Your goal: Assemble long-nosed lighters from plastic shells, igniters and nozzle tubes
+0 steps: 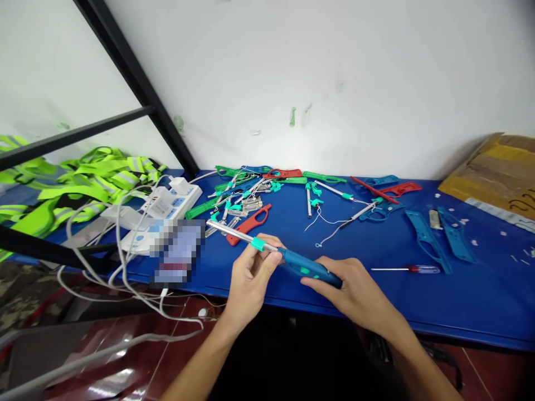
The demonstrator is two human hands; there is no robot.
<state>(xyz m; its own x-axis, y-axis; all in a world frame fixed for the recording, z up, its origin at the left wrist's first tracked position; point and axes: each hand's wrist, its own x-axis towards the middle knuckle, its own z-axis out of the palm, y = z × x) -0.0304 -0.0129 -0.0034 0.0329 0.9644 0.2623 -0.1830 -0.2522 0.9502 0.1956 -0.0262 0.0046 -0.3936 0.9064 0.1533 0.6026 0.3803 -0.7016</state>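
Note:
A blue lighter with a long metal tube is held above the front of the blue table. My left hand pinches the tube close to the blue body, beside a green trigger piece. The rear of the blue handle is gripped by my right hand, thumb above and fingers below. Behind them lie a red casing half, loose tubes with green parts and white wires, and several metal pieces.
Blue casing halves and a screwdriver lie on the right of the table, near a cardboard box. At left are a power strip, cables, a pixelated phone, yellow-green straps and a black frame.

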